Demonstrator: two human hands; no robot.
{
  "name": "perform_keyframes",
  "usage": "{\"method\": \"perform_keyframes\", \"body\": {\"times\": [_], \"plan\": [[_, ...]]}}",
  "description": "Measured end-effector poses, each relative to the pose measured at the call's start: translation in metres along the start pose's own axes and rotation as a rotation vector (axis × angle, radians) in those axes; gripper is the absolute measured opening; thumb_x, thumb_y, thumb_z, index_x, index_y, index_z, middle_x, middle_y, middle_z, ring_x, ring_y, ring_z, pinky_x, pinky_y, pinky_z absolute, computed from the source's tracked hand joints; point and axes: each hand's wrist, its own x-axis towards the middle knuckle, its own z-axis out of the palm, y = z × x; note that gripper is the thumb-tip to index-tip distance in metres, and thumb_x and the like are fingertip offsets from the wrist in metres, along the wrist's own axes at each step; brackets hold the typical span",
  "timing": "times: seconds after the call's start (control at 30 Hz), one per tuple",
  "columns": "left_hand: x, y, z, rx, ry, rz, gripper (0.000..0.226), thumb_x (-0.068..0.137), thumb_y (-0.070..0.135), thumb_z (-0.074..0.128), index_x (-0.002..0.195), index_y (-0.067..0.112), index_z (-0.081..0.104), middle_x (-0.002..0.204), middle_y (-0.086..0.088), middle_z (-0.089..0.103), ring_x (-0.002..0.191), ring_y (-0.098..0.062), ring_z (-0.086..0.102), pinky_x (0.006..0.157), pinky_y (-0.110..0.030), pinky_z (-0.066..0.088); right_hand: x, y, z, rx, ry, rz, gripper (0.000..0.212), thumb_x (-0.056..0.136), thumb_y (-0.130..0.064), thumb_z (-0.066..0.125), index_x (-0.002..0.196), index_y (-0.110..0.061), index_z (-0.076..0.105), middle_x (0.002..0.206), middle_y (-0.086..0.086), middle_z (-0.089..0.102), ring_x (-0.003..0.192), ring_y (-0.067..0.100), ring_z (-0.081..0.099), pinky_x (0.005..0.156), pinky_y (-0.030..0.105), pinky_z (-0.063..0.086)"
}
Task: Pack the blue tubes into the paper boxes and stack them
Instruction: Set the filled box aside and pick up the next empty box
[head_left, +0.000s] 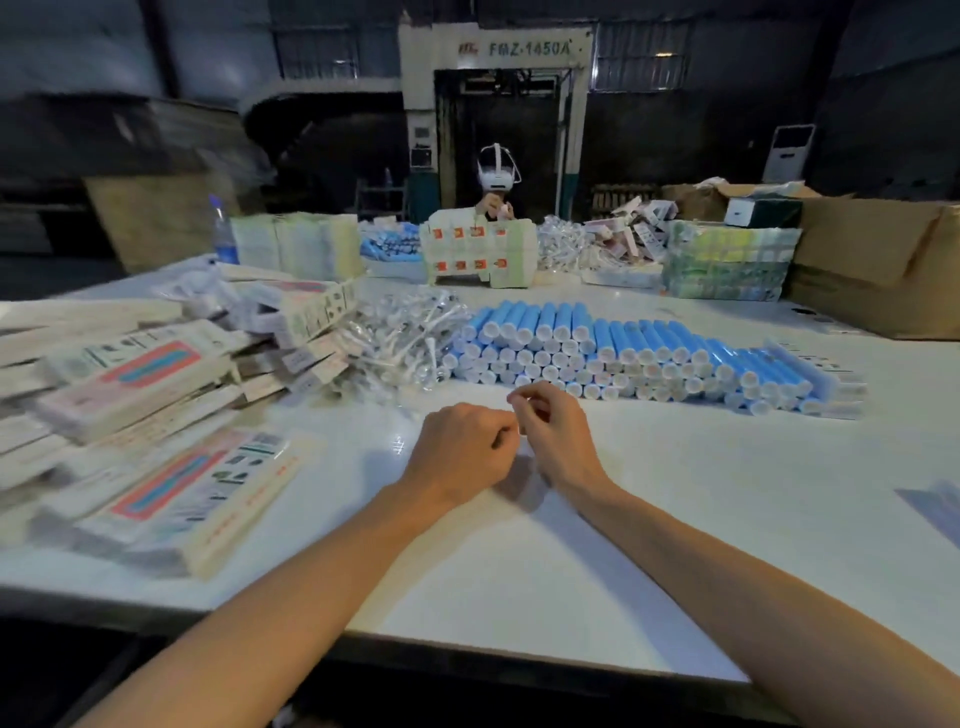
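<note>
Blue tubes (623, 353): stacked in a low pile on the table (519, 571), far side of centre, white caps facing us, several layers deep. None in a box as far as we can see.

Paper boxes (130, 384): loose heap on the left of the table, flat and overlapping at odd angles. One box (197, 493) lies apart at the near edge of the heap, printed face up.

Left hand (462, 452) and right hand (556, 431): both over bare table just in front of the tubes, knuckles close together, touching or nearly so. Left fingers (498, 431) are curled into a loose fist. Right fingers (535, 402) are curled too, with thumb and forefinger tips brought together. We can't tell whether either one pinches something small; nothing shows in them. Neither hand touches tubes or boxes.

Between boxes and tubes: a heap of clear bags (400, 343) with white parts inside.

Far end of the table: more stacked packs, a water bottle (223, 228) on the left, a cardboard carton (883, 270) on the right, and a second person (496, 192) wearing a headset, hands raised. Behind them is a machine (530, 49) marked FMZ-1450A.
</note>
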Motion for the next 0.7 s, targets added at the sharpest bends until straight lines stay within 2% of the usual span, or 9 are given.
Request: {"method": "perform_keyframes", "body": {"times": [0.07, 0.1, 0.17, 0.23, 0.33, 0.47, 0.53, 0.63, 0.7], "plan": [[0.005, -0.004, -0.012, 0.051, 0.026, -0.071, 0.024, 0.099, 0.025, 0.051, 0.075, 0.027, 0.050, 0.069, 0.002, 0.057, 0.070, -0.031, 0.057, 0.063, -0.036, 0.037, 0.002, 0.010, -0.001, 0.040, -0.012, 0.022, 0.013, 0.099, -0.009, 0.061, 0.093, -0.014, 0.071, 0.069, -0.009, 0.066, 0.064, 0.013, 0.058, 0.061, 0.030, 0.046], [0.009, -0.007, -0.020, 0.107, 0.012, -0.107, 0.020, 0.100, 0.026, 0.051, 0.081, 0.025, 0.055, 0.076, 0.001, 0.062, 0.079, -0.032, 0.063, 0.066, -0.036, 0.040, 0.003, 0.014, -0.003, 0.065, -0.015, 0.045, 0.014, 0.098, -0.009, 0.061, 0.092, -0.015, 0.071, 0.064, -0.011, 0.063, 0.060, 0.009, 0.055, 0.059, 0.027, 0.043], [0.014, -0.017, -0.040, 0.237, -0.062, -0.213, 0.015, 0.103, 0.027, 0.049, 0.105, 0.021, 0.063, 0.105, -0.005, 0.071, 0.101, -0.033, 0.066, 0.079, -0.040, 0.047, 0.005, 0.020, -0.004, 0.111, -0.015, 0.089, 0.015, 0.098, -0.010, 0.060, 0.092, -0.017, 0.071, 0.061, -0.010, 0.061, 0.057, 0.006, 0.052, 0.057, 0.027, 0.040], [0.011, -0.033, -0.065, 0.377, -0.195, -0.392, 0.026, 0.105, 0.023, 0.047, 0.127, 0.015, 0.059, 0.130, -0.011, 0.065, 0.121, -0.035, 0.062, 0.089, -0.041, 0.047, 0.006, 0.022, -0.001, 0.145, -0.027, 0.113, 0.015, 0.098, -0.012, 0.059, 0.093, -0.019, 0.071, 0.061, -0.006, 0.061, 0.057, 0.007, 0.052, 0.058, 0.029, 0.039], [-0.012, -0.067, -0.102, 0.640, -0.365, -0.642, 0.041, 0.108, 0.022, 0.047, 0.147, 0.012, 0.048, 0.154, -0.014, 0.047, 0.140, -0.033, 0.049, 0.104, -0.043, 0.046, 0.006, 0.021, 0.001, 0.171, -0.068, 0.101, 0.015, 0.100, -0.015, 0.059, 0.094, -0.021, 0.071, 0.065, -0.004, 0.064, 0.058, 0.007, 0.054, 0.059, 0.030, 0.040], [-0.046, -0.097, -0.130, 0.753, -0.529, -0.806, 0.059, 0.108, 0.058, 0.047, 0.146, 0.013, 0.054, 0.152, -0.013, 0.042, 0.144, -0.032, 0.039, 0.112, -0.043, 0.045, 0.005, 0.021, 0.002, 0.191, -0.103, 0.081, 0.015, 0.100, -0.016, 0.060, 0.093, -0.023, 0.071, 0.066, -0.003, 0.065, 0.058, 0.006, 0.053, 0.057, 0.030, 0.040], [-0.053, -0.103, -0.129, 0.736, -0.585, -0.796, 0.058, 0.107, 0.063, 0.046, 0.138, 0.016, 0.059, 0.151, -0.012, 0.040, 0.145, -0.033, 0.035, 0.112, -0.044, 0.044, 0.004, 0.018, 0.002, 0.201, -0.107, 0.081, 0.014, 0.101, -0.017, 0.061, 0.093, -0.023, 0.071, 0.066, -0.002, 0.065, 0.059, 0.005, 0.054, 0.058, 0.028, 0.040], [-0.057, -0.104, -0.122, 0.674, -0.494, -0.727, 0.056, 0.104, 0.057, 0.054, 0.140, 0.013, 0.049, 0.146, -0.010, 0.041, 0.142, -0.031, 0.037, 0.103, -0.044, 0.050, 0.002, 0.015, 0.001, 0.197, -0.105, 0.078, 0.014, 0.101, -0.017, 0.062, 0.092, -0.022, 0.071, 0.066, -0.003, 0.066, 0.060, 0.003, 0.055, 0.057, 0.024, 0.041], [-0.056, -0.103, -0.117, 0.564, -0.340, -0.723, 0.065, 0.093, 0.051, 0.070, 0.135, 0.013, 0.039, 0.131, -0.005, 0.052, 0.124, -0.028, 0.050, 0.086, -0.040, 0.051, 0.001, 0.013, 0.000, 0.188, -0.105, 0.086, 0.014, 0.101, -0.018, 0.062, 0.091, -0.022, 0.071, 0.066, -0.004, 0.065, 0.060, 0.002, 0.056, 0.058, 0.024, 0.041]]}}
